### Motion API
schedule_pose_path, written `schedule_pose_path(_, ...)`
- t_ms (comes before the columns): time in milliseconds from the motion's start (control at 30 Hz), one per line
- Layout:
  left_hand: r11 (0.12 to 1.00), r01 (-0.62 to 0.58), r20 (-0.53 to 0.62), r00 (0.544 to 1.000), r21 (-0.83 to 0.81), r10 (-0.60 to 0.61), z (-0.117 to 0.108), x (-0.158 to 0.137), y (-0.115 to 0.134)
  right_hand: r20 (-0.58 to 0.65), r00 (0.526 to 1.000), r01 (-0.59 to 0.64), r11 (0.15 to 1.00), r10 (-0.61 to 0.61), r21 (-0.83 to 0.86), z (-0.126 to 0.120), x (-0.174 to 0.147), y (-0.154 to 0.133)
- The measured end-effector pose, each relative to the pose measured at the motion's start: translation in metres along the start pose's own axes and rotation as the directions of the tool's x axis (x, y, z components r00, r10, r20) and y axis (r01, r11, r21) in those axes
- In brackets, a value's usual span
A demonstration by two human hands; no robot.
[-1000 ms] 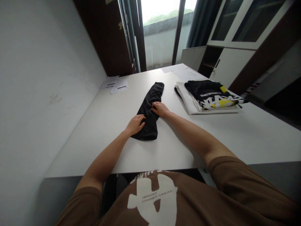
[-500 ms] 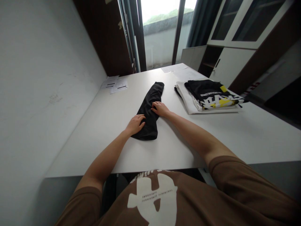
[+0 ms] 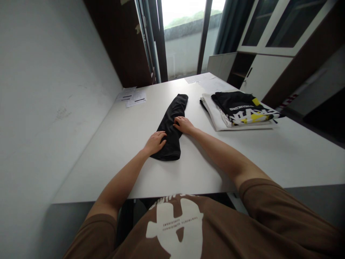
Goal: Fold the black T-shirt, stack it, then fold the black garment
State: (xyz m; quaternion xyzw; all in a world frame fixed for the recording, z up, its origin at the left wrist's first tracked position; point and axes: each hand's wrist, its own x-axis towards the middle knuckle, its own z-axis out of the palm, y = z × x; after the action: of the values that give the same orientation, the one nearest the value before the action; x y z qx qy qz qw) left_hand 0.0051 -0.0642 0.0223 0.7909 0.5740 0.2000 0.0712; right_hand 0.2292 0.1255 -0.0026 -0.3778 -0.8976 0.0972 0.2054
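A black garment [image 3: 169, 120], folded into a long narrow strip, lies on the white table [image 3: 113, 144] in front of me. My left hand [image 3: 155, 142] rests on its left edge near the close end, fingers stretched over the cloth and thumb apart. Farther up, on the opposite edge, my right hand [image 3: 183, 125] lies with its fingers on the fabric and its thumb a little apart. Neither hand lifts the cloth. What kind of garment it is cannot be made out.
To the right lies a stack of folded clothes, a black printed shirt [image 3: 235, 100] on top of white cloth [image 3: 211, 108]. Printed papers [image 3: 136, 98] lie at the far left by the wall [image 3: 54, 90]. More paper sheets [image 3: 215, 84] lie at the table's far end.
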Motion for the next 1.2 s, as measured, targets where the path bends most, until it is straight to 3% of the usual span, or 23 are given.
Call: schedule_pose_path(1200,1.000,0.001,0.006,1.000,0.002,-0.001,-0.0003,0.0002,0.0005,0.009,1.000,-0.005,1.000,0.005,0.003,-0.0017,-0.0007,-0.0018)
